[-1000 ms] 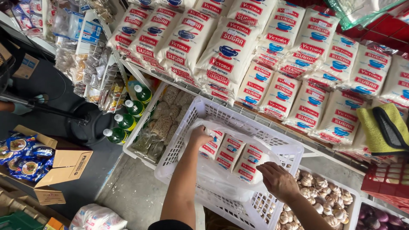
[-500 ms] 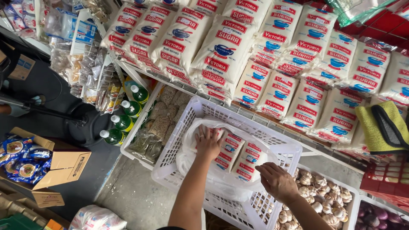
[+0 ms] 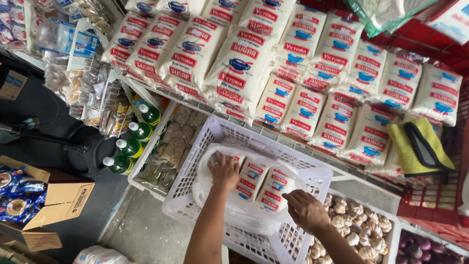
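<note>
Okay, my left hand [image 3: 223, 171] is flat on a sugar pack [image 3: 250, 179] inside the clear bag [image 3: 215, 195]; right hand [image 3: 305, 210] pinches the bag's rim. I'd keep it wide, grip one pack.
</note>
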